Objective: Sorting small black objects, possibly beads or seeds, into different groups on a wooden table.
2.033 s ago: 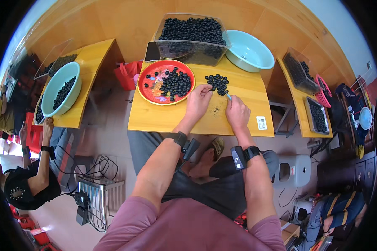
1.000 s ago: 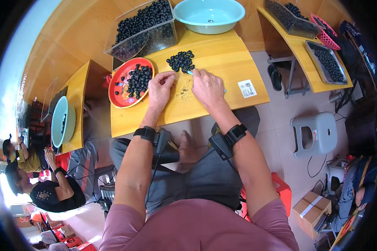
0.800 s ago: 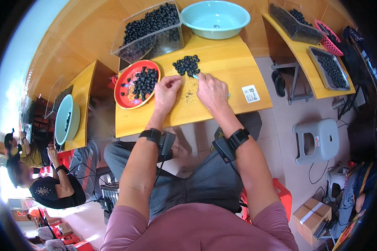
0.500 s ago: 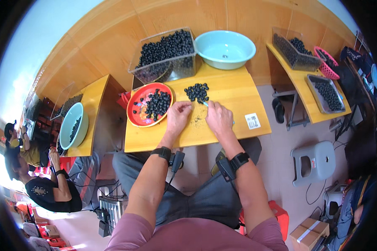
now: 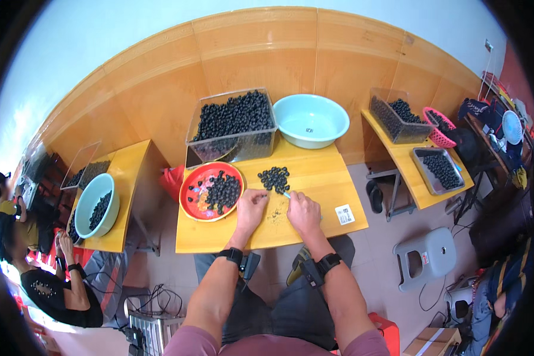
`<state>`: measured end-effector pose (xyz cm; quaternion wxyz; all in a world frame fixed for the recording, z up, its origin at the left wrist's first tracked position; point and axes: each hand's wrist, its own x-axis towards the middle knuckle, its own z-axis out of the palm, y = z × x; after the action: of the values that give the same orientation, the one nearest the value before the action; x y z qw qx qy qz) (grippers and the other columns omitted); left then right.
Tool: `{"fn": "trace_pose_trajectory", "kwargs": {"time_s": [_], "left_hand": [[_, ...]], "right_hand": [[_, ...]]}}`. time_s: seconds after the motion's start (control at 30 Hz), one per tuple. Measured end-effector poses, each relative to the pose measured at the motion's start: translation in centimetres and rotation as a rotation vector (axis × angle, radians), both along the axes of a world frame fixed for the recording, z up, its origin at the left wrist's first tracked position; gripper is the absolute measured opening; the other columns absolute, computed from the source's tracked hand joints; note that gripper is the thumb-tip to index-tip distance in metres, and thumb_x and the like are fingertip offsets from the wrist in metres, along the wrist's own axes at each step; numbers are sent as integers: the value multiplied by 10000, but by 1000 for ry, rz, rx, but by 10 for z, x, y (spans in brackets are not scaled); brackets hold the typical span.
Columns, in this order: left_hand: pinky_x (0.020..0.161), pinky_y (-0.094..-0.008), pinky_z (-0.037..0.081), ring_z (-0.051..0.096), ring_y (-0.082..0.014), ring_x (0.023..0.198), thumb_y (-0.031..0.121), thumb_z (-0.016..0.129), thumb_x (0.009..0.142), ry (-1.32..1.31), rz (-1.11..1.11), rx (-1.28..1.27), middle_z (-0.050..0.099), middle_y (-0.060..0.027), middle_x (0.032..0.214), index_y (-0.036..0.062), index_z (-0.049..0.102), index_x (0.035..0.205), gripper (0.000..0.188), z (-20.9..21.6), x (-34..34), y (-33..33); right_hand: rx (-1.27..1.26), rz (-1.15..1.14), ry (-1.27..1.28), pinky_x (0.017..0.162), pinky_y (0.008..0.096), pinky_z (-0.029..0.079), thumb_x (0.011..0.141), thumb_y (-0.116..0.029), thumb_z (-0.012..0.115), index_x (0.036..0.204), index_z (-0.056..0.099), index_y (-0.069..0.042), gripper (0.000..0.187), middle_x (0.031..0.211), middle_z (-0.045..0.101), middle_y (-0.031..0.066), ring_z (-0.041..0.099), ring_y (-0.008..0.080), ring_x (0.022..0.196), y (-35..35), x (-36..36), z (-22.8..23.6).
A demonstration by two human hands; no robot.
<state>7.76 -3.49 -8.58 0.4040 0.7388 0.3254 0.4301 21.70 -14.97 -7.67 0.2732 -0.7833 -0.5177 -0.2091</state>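
Over the yellow table (image 5: 332,178), my left hand (image 5: 252,206) is closed in a pinch beside the red round tray (image 5: 197,209). Whatever lies between its fingertips is too small to name. My right hand (image 5: 304,212) is wrapped round a slim tool with a light blue handle (image 5: 287,194), its end pointing at the small pile of black round pieces (image 5: 274,179) just beyond. Both hands are close together but apart. Brown crumbs (image 5: 275,217) lie scattered between them. More black pieces (image 5: 224,193) sit in the tray, mostly on its right side.
Behind the tray stands a clear bin (image 5: 231,145) heaped with black pieces, next to a pale blue basin (image 5: 311,121). A white label (image 5: 345,215) is on the table's right part. Side tables hold more containers. A person (image 5: 59,285) works at left; a grey stool (image 5: 426,258) stands at right.
The view has tilted up, so the table sits lower in the picture and more wall shows. Both hands keep nearly the same places over the table.
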Motion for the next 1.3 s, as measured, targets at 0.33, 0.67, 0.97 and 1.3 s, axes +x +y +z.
{"fn": "trace_pose_trajectory", "kwargs": {"time_s": [0.33, 0.67, 0.97, 1.3], "left_hand": [[694, -248, 507, 587, -87, 724, 15, 774, 874, -16, -40, -169, 676, -33, 844, -11, 749, 1047, 177, 9, -4, -3], [713, -238, 516, 612, -78, 756, -5, 753, 897, -15, -26, -107, 688, -23, 858, -1, 725, 1007, 114, 6, -5, -5], [689, -236, 494, 587, -71, 749, -14, 738, 899, 31, -43, -159, 663, -7, 856, -3, 723, 1007, 110, -1, -11, 2], [719, -246, 540, 655, -108, 765, -21, 745, 889, -171, -141, -247, 682, -63, 893, -25, 716, 972, 88, -25, -3, 8]], "right_hand": [[-7, -28, 31, 594, 431, 579, 868, -106, 595, 918, 636, -65, 77, 787, 671, 124, 711, 307, 689, -1, -3, 3], [16, -3, -10, 573, 392, 580, 824, -98, 621, 893, 635, -75, 73, 754, 648, 93, 703, 264, 648, -3, -2, 4], [-16, -6, 18, 596, 410, 586, 826, -98, 634, 907, 638, -64, 88, 788, 673, 99, 721, 269, 689, 0, -7, 0], [-60, -47, 55, 604, 453, 582, 917, -136, 601, 943, 650, -84, 76, 804, 689, 117, 716, 328, 688, 0, -7, 0]]}}
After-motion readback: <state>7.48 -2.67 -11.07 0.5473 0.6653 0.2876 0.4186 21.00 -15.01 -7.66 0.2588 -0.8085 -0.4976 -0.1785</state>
